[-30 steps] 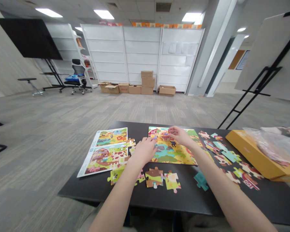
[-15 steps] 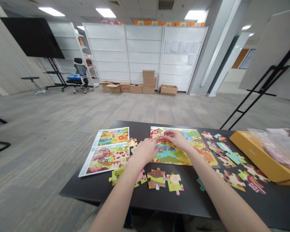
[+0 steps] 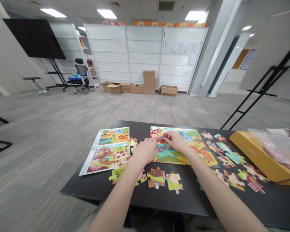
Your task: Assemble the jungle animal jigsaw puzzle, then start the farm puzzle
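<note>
On the left side of the colourful animal jigsaw puzzle [image 3: 169, 157], my two hands meet at a reddish puzzle piece [image 3: 161, 140]. My left hand [image 3: 147, 150] is closed, its fingertips at the piece's left edge. Thumb and fingers of my right hand [image 3: 176, 141] pinch at its right side. Much of the piece is hidden by the fingers. Left of my left hand lies a printed reference sheet [image 3: 103, 154] with a savanna and a farm picture. Loose pieces lie near my forearms, among them a brown piece [image 3: 156, 178] and a green hen piece [image 3: 174, 182].
More loose farm pieces [image 3: 234, 158] are scattered right of the puzzle. A yellow box [image 3: 258, 158] holding a plastic bag [image 3: 280, 145] stands at the table's right. Beyond the black table [image 3: 137, 125] are cardboard boxes [image 3: 148, 85], an office chair [image 3: 79, 75] and a whiteboard stand [image 3: 261, 91].
My right hand has shifted slightly and its fingers are drawn in closer at the reddish piece. My left hand stays nearly in place.
</note>
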A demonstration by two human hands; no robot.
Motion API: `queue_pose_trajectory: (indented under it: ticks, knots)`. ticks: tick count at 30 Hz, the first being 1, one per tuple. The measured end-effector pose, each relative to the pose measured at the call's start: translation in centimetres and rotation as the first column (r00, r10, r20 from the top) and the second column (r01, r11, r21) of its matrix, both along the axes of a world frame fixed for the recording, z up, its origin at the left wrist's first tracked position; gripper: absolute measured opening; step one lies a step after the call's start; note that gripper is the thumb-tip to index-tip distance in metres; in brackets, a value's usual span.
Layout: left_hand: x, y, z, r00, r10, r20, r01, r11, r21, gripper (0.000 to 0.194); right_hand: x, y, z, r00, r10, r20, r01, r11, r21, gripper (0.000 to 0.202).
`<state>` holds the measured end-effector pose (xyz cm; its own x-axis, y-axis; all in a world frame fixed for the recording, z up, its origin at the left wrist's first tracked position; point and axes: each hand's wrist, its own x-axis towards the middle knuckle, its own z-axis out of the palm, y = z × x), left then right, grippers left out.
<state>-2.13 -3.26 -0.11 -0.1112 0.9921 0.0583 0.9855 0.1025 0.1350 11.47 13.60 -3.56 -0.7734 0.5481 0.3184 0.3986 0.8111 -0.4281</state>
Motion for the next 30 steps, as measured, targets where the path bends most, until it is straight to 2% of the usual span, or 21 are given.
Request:
queue_pose_trajectory:
  ticks: [7, 15, 30]
  knots:
    - [0.4, 0.0, -0.3, 0.999, 0.01, -0.051, -0.009, 1.0, 0.018, 0.043, 0.2, 0.0, -0.3, 0.999, 0.034, 0.013, -0.034, 0.999, -0.006, 0.015]
    - [0.7, 0.0, -0.6, 0.996, 0.013, -0.09, -0.011, 1.0, 0.023, 0.046, 0.8, 0.0, 0.6, 0.992, 0.122, 0.023, -0.122, 0.992, -0.026, 0.018]
    - [0.6, 0.2, -0.8, 0.995, 0.03, -0.095, -0.027, 0.999, 0.037, 0.043, 1.3, -0.1, 0.9, 0.993, 0.099, 0.06, -0.098, 0.995, -0.006, 0.025]
